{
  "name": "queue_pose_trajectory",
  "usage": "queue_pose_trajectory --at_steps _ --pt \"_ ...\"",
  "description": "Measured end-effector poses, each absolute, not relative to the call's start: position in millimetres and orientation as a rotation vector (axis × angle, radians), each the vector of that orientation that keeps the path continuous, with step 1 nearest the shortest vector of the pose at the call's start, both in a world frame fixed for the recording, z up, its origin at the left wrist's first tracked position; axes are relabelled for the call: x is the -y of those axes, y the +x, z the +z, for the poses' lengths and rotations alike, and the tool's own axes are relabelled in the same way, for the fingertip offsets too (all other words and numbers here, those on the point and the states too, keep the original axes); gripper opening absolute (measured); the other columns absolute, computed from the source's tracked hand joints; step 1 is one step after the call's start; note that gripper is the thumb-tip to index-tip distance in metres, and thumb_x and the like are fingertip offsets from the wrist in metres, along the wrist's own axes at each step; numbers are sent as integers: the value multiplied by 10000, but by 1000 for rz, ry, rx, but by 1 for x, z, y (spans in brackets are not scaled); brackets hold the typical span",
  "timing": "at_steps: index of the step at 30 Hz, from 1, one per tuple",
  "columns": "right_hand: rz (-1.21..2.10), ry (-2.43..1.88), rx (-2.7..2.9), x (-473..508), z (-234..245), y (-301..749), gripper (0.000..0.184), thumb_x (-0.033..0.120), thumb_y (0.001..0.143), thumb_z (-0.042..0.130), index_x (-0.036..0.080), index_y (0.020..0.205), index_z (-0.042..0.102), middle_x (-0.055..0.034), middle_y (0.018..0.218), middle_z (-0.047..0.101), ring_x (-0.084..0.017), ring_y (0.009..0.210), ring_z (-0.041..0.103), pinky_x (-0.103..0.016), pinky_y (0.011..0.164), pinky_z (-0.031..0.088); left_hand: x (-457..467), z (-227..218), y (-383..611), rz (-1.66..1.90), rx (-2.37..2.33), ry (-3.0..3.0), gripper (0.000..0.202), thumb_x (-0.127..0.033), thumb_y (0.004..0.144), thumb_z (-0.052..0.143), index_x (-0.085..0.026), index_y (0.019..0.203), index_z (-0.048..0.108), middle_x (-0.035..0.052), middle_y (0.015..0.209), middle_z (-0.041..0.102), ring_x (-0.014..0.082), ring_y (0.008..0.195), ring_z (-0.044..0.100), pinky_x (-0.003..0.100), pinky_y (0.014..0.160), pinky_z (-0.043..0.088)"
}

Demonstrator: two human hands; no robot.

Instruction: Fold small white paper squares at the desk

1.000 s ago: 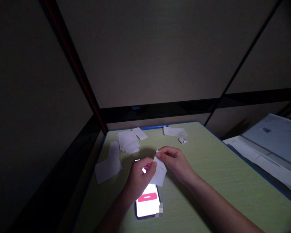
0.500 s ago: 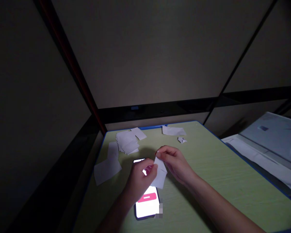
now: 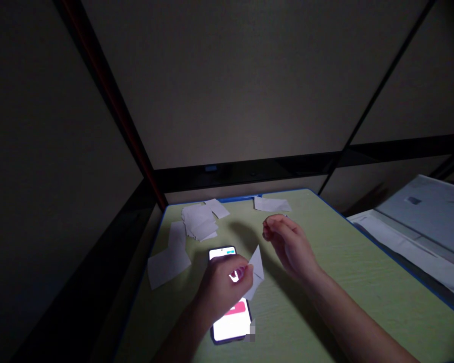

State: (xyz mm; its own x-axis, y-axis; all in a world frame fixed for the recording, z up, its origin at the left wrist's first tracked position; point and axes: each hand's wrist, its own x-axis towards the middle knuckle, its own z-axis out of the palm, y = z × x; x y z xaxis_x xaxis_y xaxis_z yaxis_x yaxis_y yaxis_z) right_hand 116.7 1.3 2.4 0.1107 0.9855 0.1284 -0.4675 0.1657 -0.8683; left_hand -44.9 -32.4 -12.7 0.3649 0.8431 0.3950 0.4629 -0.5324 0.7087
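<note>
Left hand (image 3: 223,285): closed in a pinch on a small folded white paper (image 3: 257,267), thumb and fingertips clamping its left edge. The paper projects to the right of the knuckles, its pointed corner standing upward and its lower flap hanging toward the table (image 3: 344,282). It is lifted clear of the surface and touches only this hand.

Right hand (image 3: 289,244): raised above the table, beyond and to the right of the paper and apart from it. Its fingers are curled inward with thumb and forefinger tips close together; whether anything is pinched between them cannot be told in the dim light.

Lit phone (image 3: 230,325): lying flat on the green table directly under the left hand, screen up, with a pink bar showing on the white display. The paper hangs above its right edge.

Background: a loose stack of white sheets (image 3: 199,222) lies near the far left corner of the table. A single sheet (image 3: 168,264) rests closer in, to the left of the phone. A further sheet (image 3: 271,204) lies at the far edge, behind the right hand. All are well apart from the folded paper.
</note>
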Motion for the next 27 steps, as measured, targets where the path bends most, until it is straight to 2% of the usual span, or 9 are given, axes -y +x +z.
queue_pose_trajectory --at_steps 3,7,11,23,27 --pt "1287 -778 1041 0 1 116 103 271 735 630 174 718 658 -4 665 589 -108 587 476 -237 547 359 32 -16 -47 1185 -1219 2117 203 -183 795 492 -161 594 514 -24 542 502 82 514 458 194 513 335" --pt "1342 -834 1248 9 0 105 121 288 697 687 180 746 662 22 619 570 -95 557 467 -228 517 341 32 -16 -50 1266 -1256 2161 188 -183 791 509 -161 604 506 -32 530 487 75 502 444 193 522 338" --pt "1327 -854 1264 11 0 103 113 290 712 677 179 706 661 31 589 553 -85 535 456 -223 503 338 33 -13 -50 1266 -1262 2224 193 -179 785 518 -160 595 497 -34 525 478 70 501 438 189 513 329" --pt "1346 -804 1278 11 -2 106 91 272 747 653 182 748 668 12 664 593 -90 593 487 -222 547 365 34 -9 -48 1265 -1258 2262 200 -180 785 523 -155 588 503 -33 515 481 65 492 444 189 507 325" --pt "1314 -835 1285 11 -2 106 101 286 739 657 187 752 662 19 638 575 -90 568 471 -218 516 352 34 -9 -48 1284 -1239 2262 204 -174 780 528 -155 579 495 -34 512 479 65 492 445 188 503 323"
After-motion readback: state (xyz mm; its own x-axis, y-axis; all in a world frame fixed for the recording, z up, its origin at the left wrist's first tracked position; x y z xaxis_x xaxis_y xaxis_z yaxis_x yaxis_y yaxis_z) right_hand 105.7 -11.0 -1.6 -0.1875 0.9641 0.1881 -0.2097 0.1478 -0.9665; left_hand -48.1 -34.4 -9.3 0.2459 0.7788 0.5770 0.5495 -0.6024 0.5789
